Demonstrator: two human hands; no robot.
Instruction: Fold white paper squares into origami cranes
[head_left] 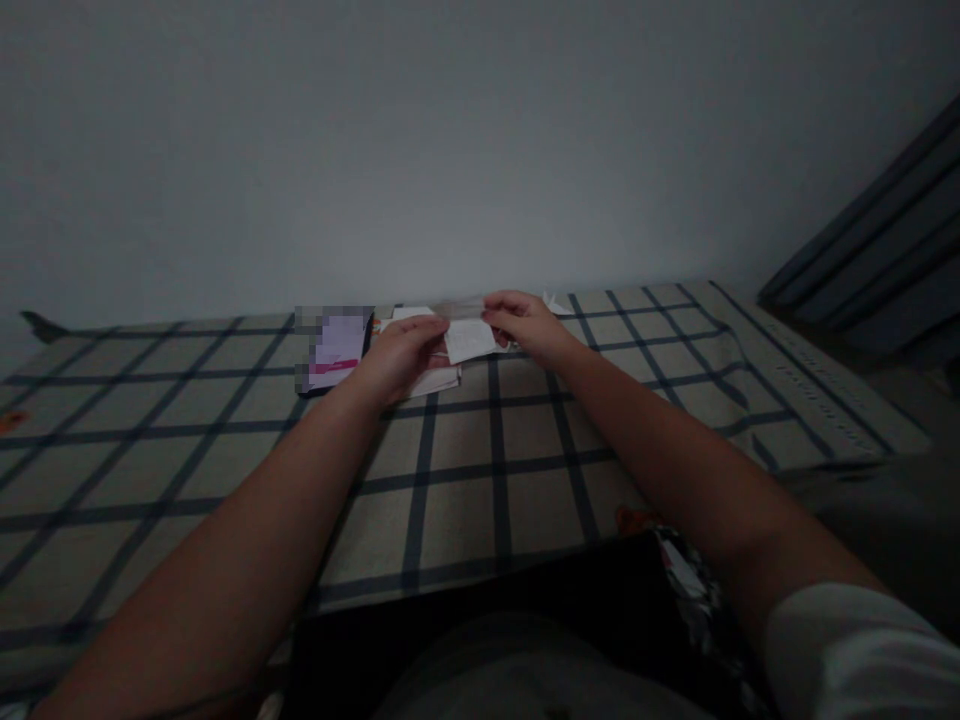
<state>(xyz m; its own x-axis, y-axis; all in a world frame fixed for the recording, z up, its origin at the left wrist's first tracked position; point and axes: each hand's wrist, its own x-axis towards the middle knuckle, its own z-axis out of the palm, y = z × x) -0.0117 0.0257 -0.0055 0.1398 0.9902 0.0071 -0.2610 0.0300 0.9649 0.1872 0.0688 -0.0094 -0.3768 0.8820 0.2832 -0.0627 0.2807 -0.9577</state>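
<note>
Both my arms reach forward over a checked cloth. A small white sheet of paper is held between my two hands, just above the cloth. My left hand pinches its left edge with closed fingers. On the right edge, my right hand grips it with fingers curled over the top. More white paper lies flat under my left hand.
A white and pink booklet or box lies to the left of my hands, near a plain wall. Small white paper bits sit behind my right hand. A dark striped curtain hangs at the right. The scene is dim.
</note>
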